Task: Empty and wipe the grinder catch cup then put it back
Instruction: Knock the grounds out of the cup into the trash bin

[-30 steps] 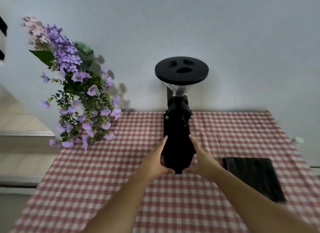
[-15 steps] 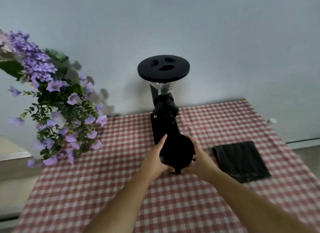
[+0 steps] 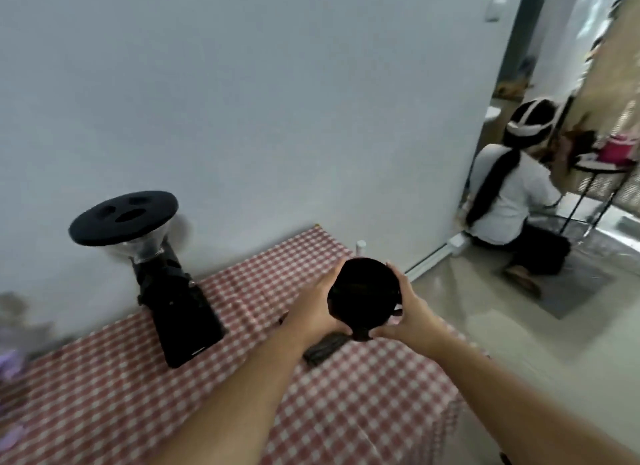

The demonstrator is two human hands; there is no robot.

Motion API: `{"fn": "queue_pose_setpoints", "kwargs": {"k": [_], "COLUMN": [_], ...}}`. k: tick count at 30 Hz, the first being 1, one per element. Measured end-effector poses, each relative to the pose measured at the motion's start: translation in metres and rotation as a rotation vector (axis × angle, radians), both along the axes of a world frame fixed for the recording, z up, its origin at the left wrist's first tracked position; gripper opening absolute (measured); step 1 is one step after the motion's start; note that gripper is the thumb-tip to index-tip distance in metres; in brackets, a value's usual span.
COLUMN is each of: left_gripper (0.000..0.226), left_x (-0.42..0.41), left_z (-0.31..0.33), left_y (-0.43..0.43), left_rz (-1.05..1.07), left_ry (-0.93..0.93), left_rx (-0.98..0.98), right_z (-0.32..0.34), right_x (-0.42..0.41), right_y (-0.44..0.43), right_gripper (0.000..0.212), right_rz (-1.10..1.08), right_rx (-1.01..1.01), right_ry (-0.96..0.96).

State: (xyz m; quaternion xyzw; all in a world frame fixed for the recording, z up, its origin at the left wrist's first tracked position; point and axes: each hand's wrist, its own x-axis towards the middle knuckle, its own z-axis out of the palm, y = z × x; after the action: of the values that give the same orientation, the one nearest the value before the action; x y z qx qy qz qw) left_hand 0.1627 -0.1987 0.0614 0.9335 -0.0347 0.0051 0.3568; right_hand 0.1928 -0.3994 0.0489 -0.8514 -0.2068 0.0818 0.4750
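The black catch cup [image 3: 363, 296] is held up in the air above the right part of the table, its dark open mouth facing me. My left hand [image 3: 313, 308] grips its left side and my right hand [image 3: 410, 310] grips its right side. The black grinder [image 3: 173, 291] with its round black hopper lid [image 3: 123, 217] stands at the left on the red checked tablecloth [image 3: 346, 412], well apart from the cup. A dark folded cloth [image 3: 323, 348] lies on the table under my left forearm, mostly hidden.
Purple flowers [image 3: 10, 360] blur at the far left edge. A white wall runs behind the table. To the right the table ends and the floor drops away; a person in a white top [image 3: 509, 201] kneels there beside a small black side table [image 3: 602, 168].
Both hands have pulled the catch cup off the grinder and carried it to the right and upward. My view has swung right, so the grinder now sits at the left.
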Motion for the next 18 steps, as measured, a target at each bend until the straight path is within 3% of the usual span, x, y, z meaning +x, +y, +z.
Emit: {"fn": "queue_pose_setpoints", "kwargs": {"k": [11,18], "left_gripper": [0.123,0.118], "left_x": [0.073,0.092], "left_z": [0.002,-0.046], "left_y": [-0.308,-0.444], "left_rz": [-0.369,-0.552], "left_ry": [-0.039,0.167], "left_rx": [-0.129,-0.263], "right_z": [0.012,-0.024], "right_x": [0.004,-0.016], "right_y": [-0.312,-0.438], "right_gripper": [0.118,0.123], "right_rz": [-0.326,-0.522], "right_rx": [0.030,0.031], "right_ry": [-0.021,0.153]}}
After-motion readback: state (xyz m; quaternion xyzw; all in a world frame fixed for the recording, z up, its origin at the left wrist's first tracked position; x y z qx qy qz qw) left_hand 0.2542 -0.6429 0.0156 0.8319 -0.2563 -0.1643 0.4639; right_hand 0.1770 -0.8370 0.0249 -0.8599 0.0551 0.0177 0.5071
